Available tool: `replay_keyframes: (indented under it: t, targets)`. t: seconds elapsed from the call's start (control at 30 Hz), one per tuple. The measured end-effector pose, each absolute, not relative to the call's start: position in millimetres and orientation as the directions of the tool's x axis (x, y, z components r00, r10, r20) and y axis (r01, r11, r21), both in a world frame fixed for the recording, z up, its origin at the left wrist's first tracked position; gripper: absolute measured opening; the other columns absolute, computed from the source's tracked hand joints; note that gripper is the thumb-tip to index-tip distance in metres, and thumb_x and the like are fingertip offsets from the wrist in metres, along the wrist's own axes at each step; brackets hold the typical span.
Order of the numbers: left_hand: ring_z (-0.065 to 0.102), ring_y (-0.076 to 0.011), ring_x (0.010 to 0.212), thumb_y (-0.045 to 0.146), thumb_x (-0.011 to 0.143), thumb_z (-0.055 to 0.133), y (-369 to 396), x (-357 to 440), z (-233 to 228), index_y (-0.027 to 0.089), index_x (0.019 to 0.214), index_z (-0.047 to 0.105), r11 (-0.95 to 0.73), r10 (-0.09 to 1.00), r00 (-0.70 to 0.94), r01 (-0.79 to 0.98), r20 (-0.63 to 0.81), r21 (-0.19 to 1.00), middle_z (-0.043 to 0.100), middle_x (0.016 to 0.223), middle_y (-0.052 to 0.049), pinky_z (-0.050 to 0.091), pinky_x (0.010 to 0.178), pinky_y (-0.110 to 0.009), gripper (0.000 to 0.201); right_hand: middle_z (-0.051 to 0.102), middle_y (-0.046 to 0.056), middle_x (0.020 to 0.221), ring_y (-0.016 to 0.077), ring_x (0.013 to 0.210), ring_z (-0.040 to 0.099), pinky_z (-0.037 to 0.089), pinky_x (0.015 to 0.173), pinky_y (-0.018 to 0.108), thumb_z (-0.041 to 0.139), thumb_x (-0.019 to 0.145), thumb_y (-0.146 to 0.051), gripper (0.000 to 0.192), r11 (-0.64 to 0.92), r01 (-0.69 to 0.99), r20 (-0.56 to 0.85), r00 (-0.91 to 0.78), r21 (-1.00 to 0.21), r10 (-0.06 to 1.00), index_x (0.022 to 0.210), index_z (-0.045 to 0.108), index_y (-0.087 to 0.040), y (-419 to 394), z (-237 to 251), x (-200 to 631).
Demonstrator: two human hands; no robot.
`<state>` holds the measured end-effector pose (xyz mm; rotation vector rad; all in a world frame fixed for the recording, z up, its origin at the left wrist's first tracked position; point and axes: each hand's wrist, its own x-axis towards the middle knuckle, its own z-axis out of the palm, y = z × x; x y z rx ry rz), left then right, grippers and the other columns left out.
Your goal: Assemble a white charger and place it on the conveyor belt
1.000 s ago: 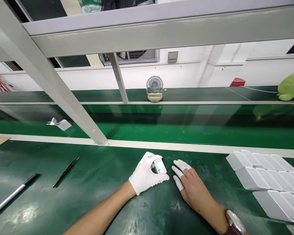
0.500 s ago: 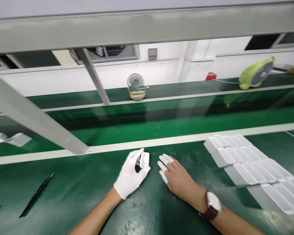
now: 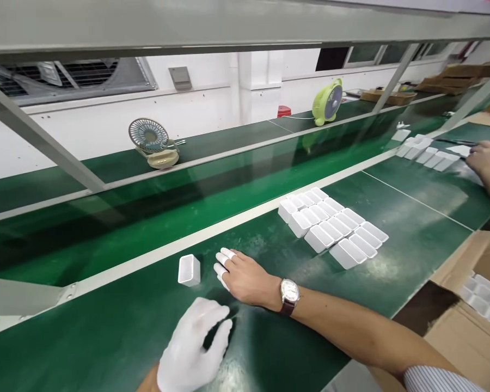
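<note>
Head view shows a white case (image 3: 189, 270) standing alone on the green desk (image 3: 106, 326), touched by neither hand. The right hand (image 3: 245, 277), with white cots on its fingertips (image 3: 226, 253), lies flat on the desk just right of the case, fingers loosely spread and pointing at it, holding nothing. A watch (image 3: 289, 292) sits on that wrist. The left hand (image 3: 194, 345), in a white glove, hovers nearer the wearer than the case, fingers loosely curled and empty. Well right of the case lies a block of white cases (image 3: 335, 226) in neat rows. Far right of it, another person's hand (image 3: 485, 158) rests by a second group of cases (image 3: 427, 152). Beyond the case, across the belt (image 3: 228, 185), a small fan (image 3: 151, 141) and a green fan (image 3: 329, 102) stand on the far shelf. A cardboard box (image 3: 473, 326) sits at the desk's near edge.
</note>
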<state>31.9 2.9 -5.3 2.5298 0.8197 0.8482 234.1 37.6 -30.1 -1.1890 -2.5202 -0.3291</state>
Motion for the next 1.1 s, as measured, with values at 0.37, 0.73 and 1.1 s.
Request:
replay_keyframes:
  t: [0.37, 0.73, 1.1]
  targets:
    - [0.064, -0.0202, 0.086, 0.021, 0.091, 0.055, 8.5, 48.5, -0.7, 0.025, 0.098, 0.065, -0.641, 0.7, 0.705, 0.552, 0.112, 0.533, 0.067, 0.095, -0.005, 0.055, 0.079, -0.035, 0.013, 0.063, 0.018, 0.128, 0.0292, 0.135, 0.047, 0.036, 0.117, 0.046, 0.052, 0.099, -0.02, 0.027, 0.7, 0.715, 0.48, -0.612, -0.004, 0.628, 0.119, 0.064, -0.007, 33.6, -45.3, 229.0]
    - [0.061, -0.015, 0.069, 0.02, 0.077, 0.064, 10.6, 44.4, 0.8, 0.023, 0.077, 0.074, -0.424, 0.771, 0.637, 0.481, 0.026, 0.768, 0.067, 0.076, -0.001, 0.051, 0.067, -0.025, 0.01, 0.068, 0.014, 0.114, 0.0287, 0.126, 0.056, 0.042, 0.112, 0.05, 0.052, 0.091, -0.01, 0.018, 0.686, 0.723, 0.571, -0.531, -0.08, 0.626, 0.098, 0.068, -0.015, 29.0, -77.6, 213.2]
    - [0.068, -0.0227, 0.095, 0.041, 0.091, 0.061, 19.5, 16.3, 10.0, 0.022, 0.101, 0.072, -0.039, 0.652, 0.737, 0.267, -0.178, 0.963, 0.07, 0.101, -0.008, 0.056, 0.079, -0.037, 0.024, 0.069, 0.01, 0.091, 0.0292, 0.097, 0.066, 0.056, 0.087, 0.044, 0.05, 0.084, -0.014, 0.016, 0.739, 0.67, 0.562, -0.588, -0.065, 0.582, 0.089, 0.063, -0.022, 26.6, -77.1, 223.9]
